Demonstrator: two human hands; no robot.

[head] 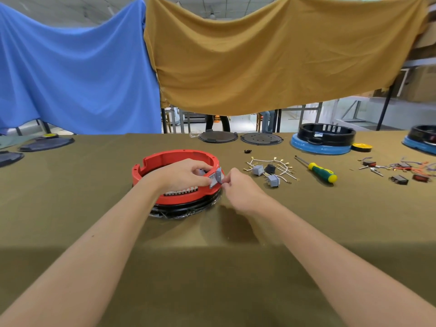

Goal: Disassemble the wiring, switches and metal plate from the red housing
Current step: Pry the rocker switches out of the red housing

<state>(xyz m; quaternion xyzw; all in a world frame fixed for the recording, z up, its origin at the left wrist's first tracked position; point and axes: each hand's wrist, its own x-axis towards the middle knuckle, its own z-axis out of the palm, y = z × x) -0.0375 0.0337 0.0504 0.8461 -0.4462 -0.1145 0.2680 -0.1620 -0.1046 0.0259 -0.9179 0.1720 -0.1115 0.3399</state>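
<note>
At table centre, the round red plastic housing [175, 178] sits on the olive cloth-covered table [212, 267], atop a black ring. Left hand [182, 175] reaches inside the rim, fingers closed on a small grey rocker switch [215, 178]; right hand [240, 188] pinches it from outside, though exact contact is blurred. Judged light, rigid, with brittle clips: grip the switch body, not terminals. Removed switches with white wires [271, 171] and a green-yellow screwdriver [318, 169] lie near. Blue and mustard drapes hang behind.

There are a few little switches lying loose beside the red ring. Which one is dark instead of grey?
The black switch, in the middle of the loose cluster. The grey switch to its left and the other grey switch nearer the person are pale.
</note>
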